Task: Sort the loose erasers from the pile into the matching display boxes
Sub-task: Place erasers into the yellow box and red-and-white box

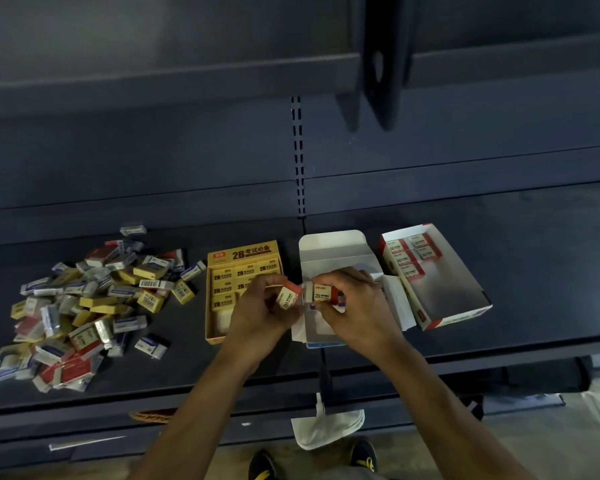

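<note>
Two glossy rectangular erasers (289, 295), hand-held.

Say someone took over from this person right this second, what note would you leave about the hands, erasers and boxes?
Left hand pinches a red-and-white wrapped eraser; right hand grips a second red-and-white eraser above the open white cardboard box.
Pile of loose erasers lies left on the dark metal shelf.
Done: yellow cardboard display box partly filled; red-and-white cardboard display box has a few erasers at its far end.
Left: likely place both held erasers in that box, then sort the pile.
</note>
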### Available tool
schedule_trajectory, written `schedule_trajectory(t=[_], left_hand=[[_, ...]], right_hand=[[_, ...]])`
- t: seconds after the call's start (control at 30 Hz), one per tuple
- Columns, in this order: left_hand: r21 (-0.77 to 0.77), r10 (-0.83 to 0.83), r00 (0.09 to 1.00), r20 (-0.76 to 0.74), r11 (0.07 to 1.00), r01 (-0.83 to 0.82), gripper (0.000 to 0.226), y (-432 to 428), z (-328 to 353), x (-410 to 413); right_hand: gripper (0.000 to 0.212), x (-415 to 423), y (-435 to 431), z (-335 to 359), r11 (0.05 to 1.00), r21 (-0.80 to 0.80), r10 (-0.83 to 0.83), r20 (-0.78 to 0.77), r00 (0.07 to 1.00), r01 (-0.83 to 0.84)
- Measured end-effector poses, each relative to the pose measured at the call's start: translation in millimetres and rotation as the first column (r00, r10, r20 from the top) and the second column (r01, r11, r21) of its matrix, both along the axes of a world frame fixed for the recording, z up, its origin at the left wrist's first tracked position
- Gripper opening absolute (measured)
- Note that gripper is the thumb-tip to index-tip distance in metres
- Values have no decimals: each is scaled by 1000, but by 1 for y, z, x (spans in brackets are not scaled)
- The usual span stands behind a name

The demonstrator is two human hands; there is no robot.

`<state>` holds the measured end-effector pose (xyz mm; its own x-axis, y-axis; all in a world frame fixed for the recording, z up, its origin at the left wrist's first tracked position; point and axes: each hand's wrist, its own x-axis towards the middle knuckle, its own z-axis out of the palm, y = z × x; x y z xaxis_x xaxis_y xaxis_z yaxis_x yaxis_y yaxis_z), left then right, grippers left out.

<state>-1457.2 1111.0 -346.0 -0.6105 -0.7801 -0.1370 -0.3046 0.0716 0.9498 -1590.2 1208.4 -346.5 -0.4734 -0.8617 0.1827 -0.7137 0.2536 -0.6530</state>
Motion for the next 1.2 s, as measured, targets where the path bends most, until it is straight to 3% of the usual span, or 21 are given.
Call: schedule_trajectory(t=[0.13,0.3,0.63,0.93,1.2], left_hand=[[-257,-71,993,91,962,92,28,1,-1,-7],[-453,-117,987,110,878,155,45,12,6,-22],[-598,-154,978,139,775,207,30,30,0,-65],[-631,-149,975,164,744,219,21,55,13,-119],[-678,-155,948,280,667,309,34,68,9,-160]], right_hand=[[30,-11,7,-2,1000,25,-17,-53,998,18],[31,-27,20,1,999,31,-33,-90,995,36],[24,-71,48,0,999,20,-33,-146,989,36],[34,-141,74,9,982,162,-50,-254,966,93],[39,-171,74,4,947,315,66,-395,916,68]])
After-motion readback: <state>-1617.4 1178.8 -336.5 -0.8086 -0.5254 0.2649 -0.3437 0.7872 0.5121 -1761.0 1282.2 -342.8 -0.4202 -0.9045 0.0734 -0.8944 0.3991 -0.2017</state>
